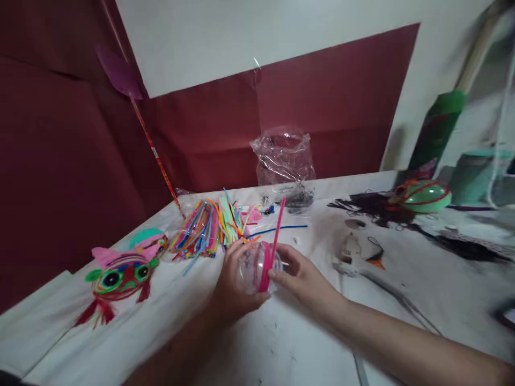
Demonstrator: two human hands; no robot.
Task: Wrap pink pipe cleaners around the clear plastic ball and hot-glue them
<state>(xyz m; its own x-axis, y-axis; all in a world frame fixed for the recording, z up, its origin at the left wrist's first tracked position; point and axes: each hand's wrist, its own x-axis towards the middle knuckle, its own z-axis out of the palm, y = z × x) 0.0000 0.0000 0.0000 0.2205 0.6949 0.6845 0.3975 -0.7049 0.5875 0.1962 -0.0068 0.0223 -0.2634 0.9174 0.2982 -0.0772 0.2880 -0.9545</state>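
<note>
My left hand [231, 279] cups a clear plastic ball [254, 266] just above the white table [289, 343]. A pink pipe cleaner [273, 244] is wrapped around the ball's right side, with its free end sticking up and away. My right hand [300, 276] pinches that pipe cleaner against the ball with thumb and fingers. Both forearms reach in from the bottom edge.
A pile of coloured pipe cleaners [209, 228] lies behind the hands. A finished red-and-green fish-like ball [120, 276] sits at left. A glue gun [350, 252], a clear plastic bag [284, 161], a green ball [424, 195] and dark strands are at right.
</note>
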